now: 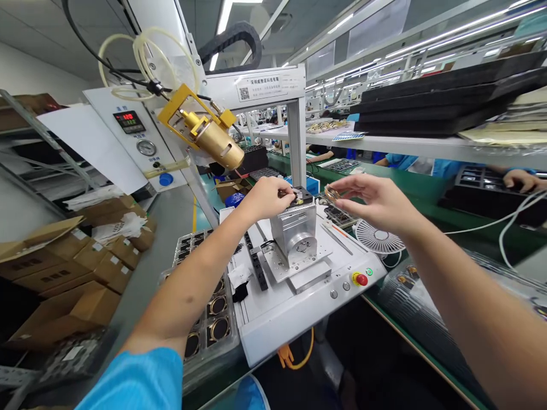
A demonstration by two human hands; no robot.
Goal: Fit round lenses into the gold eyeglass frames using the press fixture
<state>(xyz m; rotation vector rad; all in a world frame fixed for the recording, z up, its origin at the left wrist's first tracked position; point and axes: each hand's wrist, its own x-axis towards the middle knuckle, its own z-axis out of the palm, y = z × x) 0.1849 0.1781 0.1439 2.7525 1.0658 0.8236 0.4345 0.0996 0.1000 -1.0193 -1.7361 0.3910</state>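
Brown cardboard boxes sit at the far left, and next to them a clear tray holds rows of round gold-rimmed parts. Above, a brass cylinder hangs in a yellow bracket on the white machine. At the machine's centre stands an aluminium block, with a small dark part on top. The left hand curls its fingers down onto that part; whether it grips or only presses, I cannot tell. Just right of it, the right hand pinches a gold ring between thumb and fingertips, holding it in the air near the block. An edge pinch suits a ring this small, leaving its faces free. Further right stand a red stop button and a white fan, and a co-worker's hand rests well apart.
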